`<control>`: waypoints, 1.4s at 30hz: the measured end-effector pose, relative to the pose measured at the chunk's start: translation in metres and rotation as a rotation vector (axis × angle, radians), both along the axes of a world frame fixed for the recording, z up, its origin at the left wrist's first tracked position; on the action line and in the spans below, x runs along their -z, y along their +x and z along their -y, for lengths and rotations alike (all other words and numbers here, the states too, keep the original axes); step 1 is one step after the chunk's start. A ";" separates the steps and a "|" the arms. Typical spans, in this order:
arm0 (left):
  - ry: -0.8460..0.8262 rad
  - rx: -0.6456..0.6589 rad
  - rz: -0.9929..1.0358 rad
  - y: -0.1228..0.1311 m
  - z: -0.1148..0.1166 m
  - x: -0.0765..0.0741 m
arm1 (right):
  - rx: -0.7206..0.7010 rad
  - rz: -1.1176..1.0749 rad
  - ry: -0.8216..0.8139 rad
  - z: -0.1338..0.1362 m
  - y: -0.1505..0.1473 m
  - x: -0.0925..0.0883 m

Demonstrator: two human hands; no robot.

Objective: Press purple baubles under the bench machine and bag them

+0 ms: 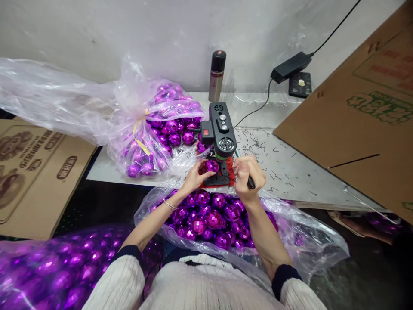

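Observation:
My left hand (197, 174) is closed round a shiny purple faceted ball (212, 165) and holds it on the base of a small black bench machine (221, 131), under its head. My right hand (248, 174) is wrapped round the machine's black lever handle (251, 184) on the right side. In my lap lies an open clear plastic bag (309, 241) full of several purple balls (213, 217).
A tied clear bag of purple balls (167, 129) lies left of the machine; another bagful (64, 267) is at lower left. A spray can (217, 75), a power adapter (292, 66), cardboard sheets (364, 116) and small metal bits (277, 165) strewn over the white table surround it.

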State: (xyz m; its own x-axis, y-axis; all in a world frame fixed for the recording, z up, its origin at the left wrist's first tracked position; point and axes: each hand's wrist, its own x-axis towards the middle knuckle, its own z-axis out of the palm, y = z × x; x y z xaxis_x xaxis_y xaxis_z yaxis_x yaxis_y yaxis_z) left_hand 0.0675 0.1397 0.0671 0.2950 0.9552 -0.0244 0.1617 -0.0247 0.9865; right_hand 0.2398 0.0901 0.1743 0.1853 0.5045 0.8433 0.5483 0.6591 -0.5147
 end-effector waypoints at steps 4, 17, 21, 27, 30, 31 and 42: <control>0.147 0.022 -0.207 0.003 0.000 -0.011 | 0.004 0.001 0.006 0.001 -0.001 -0.001; 0.332 -0.007 -0.308 0.019 0.005 0.006 | -0.005 0.021 0.013 0.003 0.002 0.013; 0.369 -0.008 -0.288 0.019 0.004 0.010 | -0.006 0.050 0.044 0.003 0.004 0.035; 0.409 -0.003 -0.280 0.018 0.003 0.015 | 0.005 0.056 0.078 -0.001 0.005 0.057; 0.420 -0.001 -0.278 0.017 0.004 0.015 | -0.015 0.050 0.094 -0.003 0.006 0.061; 0.420 0.001 -0.279 0.017 0.004 0.014 | -0.019 0.048 0.098 -0.003 0.006 0.062; 0.369 0.012 -0.281 0.017 0.002 0.013 | -0.011 0.058 0.145 -0.008 0.007 0.070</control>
